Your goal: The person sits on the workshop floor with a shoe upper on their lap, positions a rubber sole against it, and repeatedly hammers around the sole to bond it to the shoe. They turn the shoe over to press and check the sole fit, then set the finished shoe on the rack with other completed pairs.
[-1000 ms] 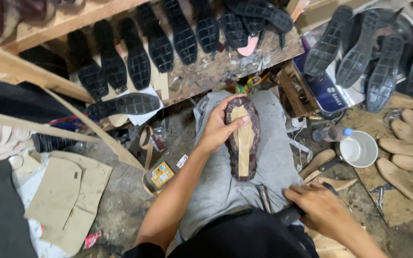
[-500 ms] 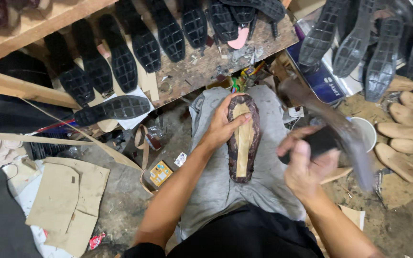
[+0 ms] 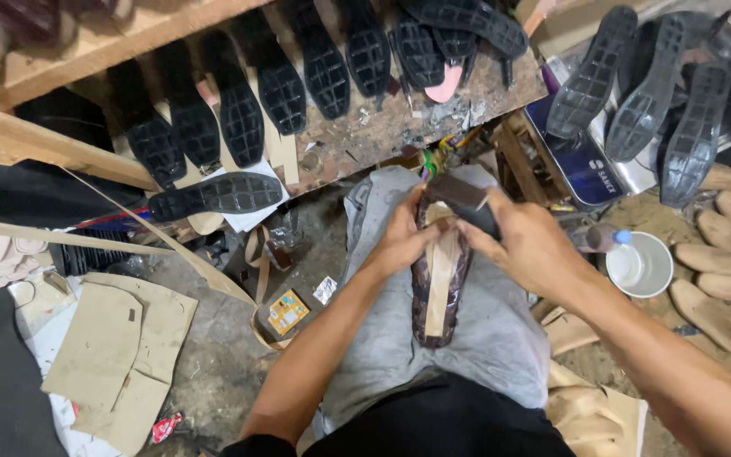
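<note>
Now the right hand (image 3: 524, 245), which was reaching down beside the lap a second ago, grips a hammer (image 3: 460, 196) at the shoe's toe; the left hand (image 3: 399, 241) clasps the upturned shoe (image 3: 438, 279) on the lap.

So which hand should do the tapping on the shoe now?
Probably the right hand: it grips the dark tool with its head right over the shoe's toe end. The left hand grips the shoe's side, steadying it on the lap.
</note>
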